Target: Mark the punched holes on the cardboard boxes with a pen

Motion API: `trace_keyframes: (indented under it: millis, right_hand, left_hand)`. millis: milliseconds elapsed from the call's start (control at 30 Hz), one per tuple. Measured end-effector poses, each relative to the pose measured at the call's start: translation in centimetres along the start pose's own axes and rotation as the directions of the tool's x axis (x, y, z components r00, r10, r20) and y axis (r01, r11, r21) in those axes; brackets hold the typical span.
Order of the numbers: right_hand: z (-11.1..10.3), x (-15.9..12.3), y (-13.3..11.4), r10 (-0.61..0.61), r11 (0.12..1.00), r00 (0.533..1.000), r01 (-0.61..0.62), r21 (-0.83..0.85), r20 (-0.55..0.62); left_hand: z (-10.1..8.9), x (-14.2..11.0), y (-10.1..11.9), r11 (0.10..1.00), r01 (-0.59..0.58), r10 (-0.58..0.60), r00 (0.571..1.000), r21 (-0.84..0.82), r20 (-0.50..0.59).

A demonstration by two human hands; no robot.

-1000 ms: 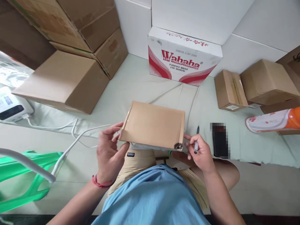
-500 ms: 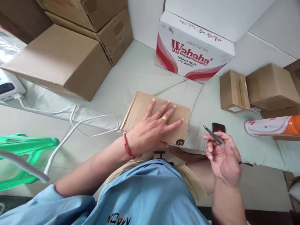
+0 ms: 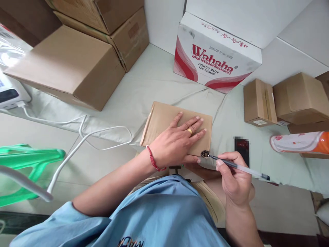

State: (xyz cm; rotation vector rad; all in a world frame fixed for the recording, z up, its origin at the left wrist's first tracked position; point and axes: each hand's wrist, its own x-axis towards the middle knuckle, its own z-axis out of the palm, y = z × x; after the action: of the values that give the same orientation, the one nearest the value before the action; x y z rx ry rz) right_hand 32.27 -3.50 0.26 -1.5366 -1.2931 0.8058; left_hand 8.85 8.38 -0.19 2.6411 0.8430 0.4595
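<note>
A flat piece of brown cardboard [image 3: 164, 118] lies at the near edge of the cloth-covered table. Across it my left hand [image 3: 180, 140] is spread flat, fingers apart, pressing on its surface. The cardboard's near right corner carries a dark scribbled patch [image 3: 205, 153]. My right hand [image 3: 235, 180] pinches a gel pen [image 3: 240, 167] with a clear barrel, its tip pointing left and touching or very close to that patch. Just behind the right hand lies a dark phone [image 3: 242, 147], partly covered by the fingers.
A white and red Wahaha water carton [image 3: 216, 56] stands at the back. Brown boxes [image 3: 69, 58] are stacked at left, with smaller boxes [image 3: 259, 103] at right beside an orange and white bottle [image 3: 295, 141]. A white cable [image 3: 102, 128] hangs over the edge near a green stool [image 3: 31, 157].
My right hand has moved left, turning the pen from pointing up-left to lying level with its tip at the dark patch. The cardboard and left hand sit slightly further right in view.
</note>
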Motion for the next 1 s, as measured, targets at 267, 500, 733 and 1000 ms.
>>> trace_keyframes:
  millis: [267,500,733,1000]
  right_hand:
    - [1.4,0.3,-0.1,-0.028,0.992,0.999,0.032,-0.121,0.031]
    - [1.6,0.6,-0.3,-0.052,0.986,0.997,0.060,-0.156,0.049]
    - [1.8,1.1,-0.4,-0.066,0.985,0.998,0.065,-0.163,-0.005]
    - [1.7,1.5,-0.6,-0.112,0.968,0.991,0.093,-0.233,-0.069]
  left_hand:
    - [-1.4,-0.7,-0.4,0.969,-0.201,0.188,0.977,-0.141,-0.100]
    - [-1.6,-0.4,-0.6,0.975,-0.182,0.179,0.983,-0.130,-0.037]
    - [-1.5,-0.4,-0.6,0.972,-0.180,0.176,0.984,-0.150,-0.035]
    - [-1.5,-0.4,-0.6,0.971,-0.172,0.168,0.985,-0.165,-0.042]
